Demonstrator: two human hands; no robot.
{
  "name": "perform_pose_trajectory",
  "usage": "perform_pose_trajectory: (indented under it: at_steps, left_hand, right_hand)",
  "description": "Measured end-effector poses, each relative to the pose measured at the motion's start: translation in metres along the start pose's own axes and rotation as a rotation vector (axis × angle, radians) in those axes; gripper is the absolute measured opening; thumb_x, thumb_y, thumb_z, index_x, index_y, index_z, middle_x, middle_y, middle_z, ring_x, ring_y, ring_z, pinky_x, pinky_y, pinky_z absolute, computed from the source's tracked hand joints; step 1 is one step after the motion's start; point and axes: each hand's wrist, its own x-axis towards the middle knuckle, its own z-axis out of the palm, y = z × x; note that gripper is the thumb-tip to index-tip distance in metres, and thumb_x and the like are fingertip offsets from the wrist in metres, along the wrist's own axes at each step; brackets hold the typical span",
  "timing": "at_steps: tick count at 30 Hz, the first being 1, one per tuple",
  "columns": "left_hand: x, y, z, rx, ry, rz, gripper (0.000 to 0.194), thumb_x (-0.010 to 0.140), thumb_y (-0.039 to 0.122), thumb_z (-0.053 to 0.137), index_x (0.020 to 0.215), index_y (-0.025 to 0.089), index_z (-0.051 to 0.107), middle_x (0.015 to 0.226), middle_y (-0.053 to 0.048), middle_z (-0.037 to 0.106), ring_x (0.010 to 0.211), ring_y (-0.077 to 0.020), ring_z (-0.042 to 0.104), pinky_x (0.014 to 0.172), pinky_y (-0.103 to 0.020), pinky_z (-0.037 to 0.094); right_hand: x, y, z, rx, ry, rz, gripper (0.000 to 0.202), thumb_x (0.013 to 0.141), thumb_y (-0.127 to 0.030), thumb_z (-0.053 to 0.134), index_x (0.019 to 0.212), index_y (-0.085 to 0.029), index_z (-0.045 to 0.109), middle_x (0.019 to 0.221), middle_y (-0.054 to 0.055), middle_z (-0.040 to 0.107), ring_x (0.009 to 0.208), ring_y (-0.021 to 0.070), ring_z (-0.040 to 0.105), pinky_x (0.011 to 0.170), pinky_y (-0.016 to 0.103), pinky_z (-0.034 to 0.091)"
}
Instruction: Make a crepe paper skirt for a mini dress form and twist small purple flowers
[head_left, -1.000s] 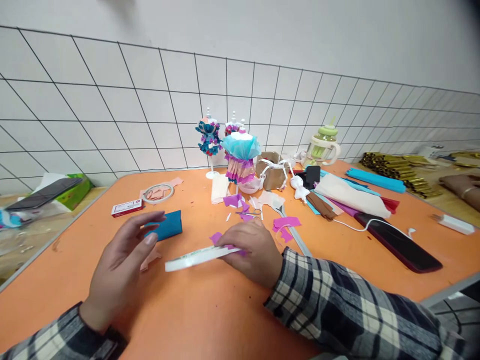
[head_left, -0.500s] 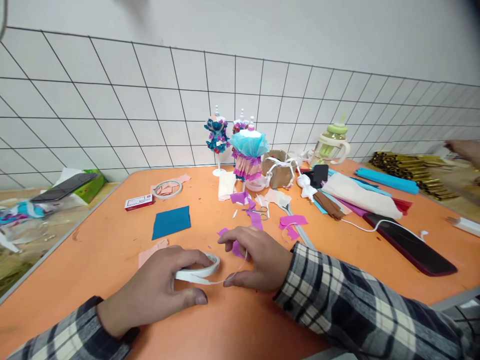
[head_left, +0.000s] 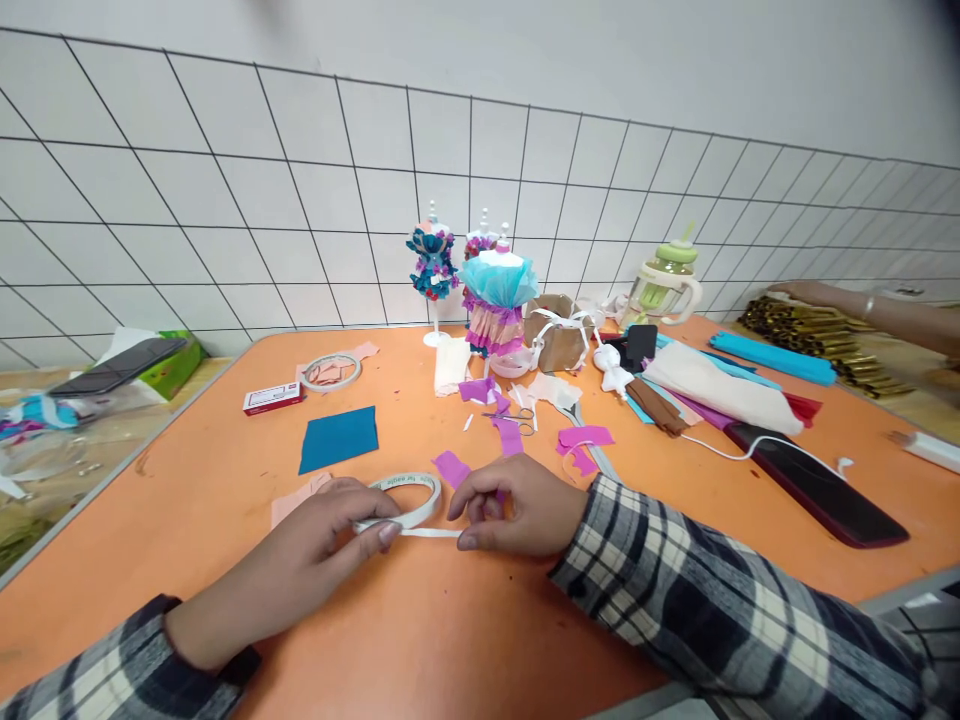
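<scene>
My left hand (head_left: 322, 545) pinches the near edge of a white tape roll (head_left: 427, 500), with the thumb in front and the fingers behind. A short white strip (head_left: 431, 533) runs from the roll to my right hand (head_left: 506, 505), whose thumb and forefinger are closed on its end. A blue paper square (head_left: 339, 440) lies behind my left hand, and pink paper (head_left: 292, 498) is partly under that hand. Purple paper pieces (head_left: 451, 468) lie behind my right hand, near small scissors (head_left: 514, 418).
Small dress forms in paper frills (head_left: 499, 290) stand at the back. A red box (head_left: 272, 399) and another tape roll (head_left: 358, 372) are at left. At right lie a phone (head_left: 817, 485) and folded paper (head_left: 724, 385); a bottle (head_left: 664, 280) stands behind. Another person's arm (head_left: 885, 312) reaches in.
My left thumb has closed onto the tape roll, which now shows its printed inner ring. The white strip is pulled straight between my hands. Another person's arm has come farther in at the right.
</scene>
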Motion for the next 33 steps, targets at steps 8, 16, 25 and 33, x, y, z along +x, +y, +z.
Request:
perform_pose_trajectory:
  at_steps: [8, 16, 25, 33]
  left_hand:
    - [0.003, 0.015, 0.005, 0.154, -0.143, 0.108, 0.026, 0.093, 0.042, 0.053, 0.079, 0.025, 0.066, 0.062, 0.004, 0.063, 0.062, -0.0168, 0.056, 0.082, -0.034, 0.043]
    - [-0.006, 0.024, 0.020, 0.193, -0.068, 0.099, 0.023, 0.095, 0.028, 0.041, 0.096, 0.025, 0.065, 0.087, -0.004, 0.070, 0.083, -0.0230, 0.063, 0.078, -0.035, 0.044]
    - [-0.003, 0.033, 0.025, 0.230, 0.135, 0.261, 0.020, 0.087, 0.020, 0.051, 0.069, 0.023, 0.060, 0.056, 0.002, 0.060, 0.058, -0.0163, 0.052, 0.064, -0.031, 0.036]
    - [-0.012, 0.012, -0.009, -0.041, 0.431, -0.141, 0.021, 0.087, 0.040, 0.057, 0.078, 0.024, 0.069, 0.074, 0.000, 0.071, 0.067, -0.0187, 0.063, 0.062, -0.027, 0.046]
  right_hand:
    - [0.001, -0.002, 0.010, -0.180, 0.055, -0.021, 0.004, 0.079, -0.019, 0.069, 0.080, -0.020, 0.073, 0.063, -0.004, 0.066, 0.055, 0.0079, 0.056, 0.059, 0.020, 0.041]
    - [0.000, -0.012, 0.021, -0.406, 0.073, -0.083, 0.003, 0.080, -0.020, 0.068, 0.080, -0.022, 0.069, 0.073, -0.003, 0.071, 0.074, 0.0139, 0.062, 0.074, 0.030, 0.038]
    - [-0.004, -0.018, 0.030, -0.564, 0.113, -0.333, 0.009, 0.091, -0.021, 0.053, 0.091, -0.020, 0.062, 0.092, 0.001, 0.070, 0.085, 0.0153, 0.060, 0.076, 0.034, 0.036]
    - [-0.016, -0.033, 0.023, -0.483, 0.367, -0.651, 0.021, 0.100, -0.020, 0.044, 0.093, -0.024, 0.063, 0.086, -0.002, 0.072, 0.081, 0.0111, 0.063, 0.084, 0.032, 0.041]
